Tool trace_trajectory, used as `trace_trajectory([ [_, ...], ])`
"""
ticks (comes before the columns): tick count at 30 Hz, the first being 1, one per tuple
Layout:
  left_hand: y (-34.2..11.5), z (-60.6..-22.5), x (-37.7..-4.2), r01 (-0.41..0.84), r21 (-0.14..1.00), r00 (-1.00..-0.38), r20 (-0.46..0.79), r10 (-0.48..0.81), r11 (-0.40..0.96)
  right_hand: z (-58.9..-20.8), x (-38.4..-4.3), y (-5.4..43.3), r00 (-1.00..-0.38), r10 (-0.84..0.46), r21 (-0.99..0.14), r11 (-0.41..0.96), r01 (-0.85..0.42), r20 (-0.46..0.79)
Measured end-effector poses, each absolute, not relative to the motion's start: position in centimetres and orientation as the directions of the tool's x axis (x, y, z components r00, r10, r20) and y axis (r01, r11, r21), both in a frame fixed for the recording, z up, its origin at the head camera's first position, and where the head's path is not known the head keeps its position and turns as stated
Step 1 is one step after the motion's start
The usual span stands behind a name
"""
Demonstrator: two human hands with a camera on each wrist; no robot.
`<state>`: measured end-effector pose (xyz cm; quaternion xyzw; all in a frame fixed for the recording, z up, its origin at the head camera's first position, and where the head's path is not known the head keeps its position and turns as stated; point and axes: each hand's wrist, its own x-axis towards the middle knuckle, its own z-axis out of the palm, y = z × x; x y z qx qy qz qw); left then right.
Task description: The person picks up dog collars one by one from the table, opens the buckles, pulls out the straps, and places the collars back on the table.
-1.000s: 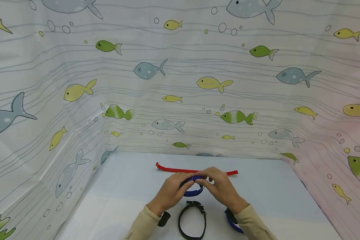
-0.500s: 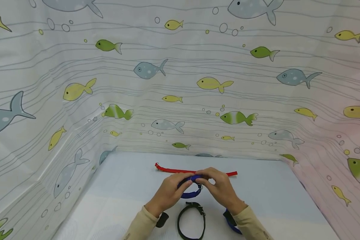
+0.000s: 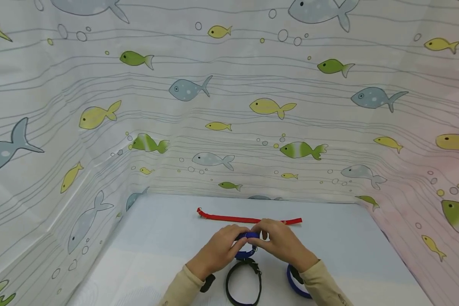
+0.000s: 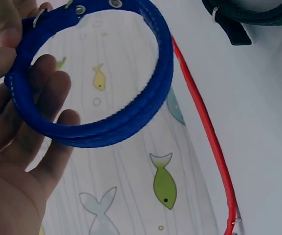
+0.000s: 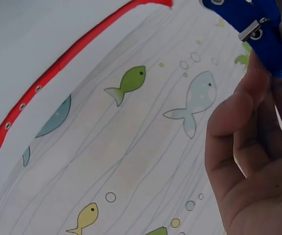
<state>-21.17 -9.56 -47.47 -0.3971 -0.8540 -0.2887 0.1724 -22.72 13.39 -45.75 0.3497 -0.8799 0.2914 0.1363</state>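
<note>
A blue buckled collar (image 3: 245, 255), closed into a loop, is held up by both hands above the table. My left hand (image 3: 219, 248) pinches its top edge from the left. Opposite it, my right hand (image 3: 279, 244) pinches the same stretch, the fingertips of both hands close together. In the left wrist view the blue collar (image 4: 162, 73) shows metal eyelets near its top, and the loose fingers of the left hand (image 4: 18, 161) lie behind the band. Its metal buckle piece and folded strap (image 5: 272, 49) appear by the right hand (image 5: 253, 147).
A red collar (image 3: 229, 218) lies stretched out behind the hands. Nearer me is a black collar (image 3: 228, 282) in a loop. Another blue collar (image 3: 296, 287) sits by the right sleeve, and a black item (image 3: 208, 283) is partly hidden by the left sleeve. Fish-print sheeting surrounds the table.
Both hands have come slightly down and nearer to me with the blue collar, whose lower edge now appears close to the black collar's top. The other collars have not moved.
</note>
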Motion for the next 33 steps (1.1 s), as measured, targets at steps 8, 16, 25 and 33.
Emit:
trace_trajectory([
  [8, -9.4, -47.9, -20.9, 0.751, 0.356, -0.658, 0.475, 0.585, 0.556, -46.5, -22.8, 13.4, -0.712, -0.559, -0.466, 0.538, -0.702, 0.426],
  [16, -10.1, -47.8, -20.9, 0.743, 0.437, -0.669, 0.499, 0.551, 0.506, -46.7, -22.9, 13.6, -0.692, -0.557, -0.541, 0.443, -0.715, 0.459],
  [25, -10.3, -47.5, -21.2, 0.763, 0.476, -0.647, 0.568, 0.510, 0.438, -46.8, -23.0, 13.5, -0.688, -0.494, -0.594, 0.362, -0.719, 0.532],
  [33, -10.2, -47.5, -21.3, 0.773, 0.510, -0.634, 0.623, 0.458, 0.376, -47.0, -23.1, 13.5, -0.671, -0.428, -0.616, 0.282, -0.736, 0.606],
])
